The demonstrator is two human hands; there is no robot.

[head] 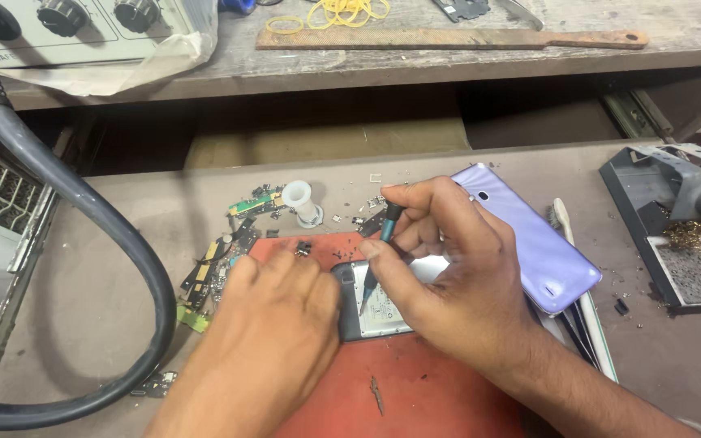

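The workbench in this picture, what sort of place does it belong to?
Probably a phone repair shop: an opened phone under a small screwdriver, loose circuit boards, and a soldering iron stand.

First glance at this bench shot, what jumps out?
Dead centre, the right hand holds a teal screwdriver tip-down on an opened phone, which the left hand steadies on a red mat. Right of them lies a lilac back cover; a thick black hose loops across the left.
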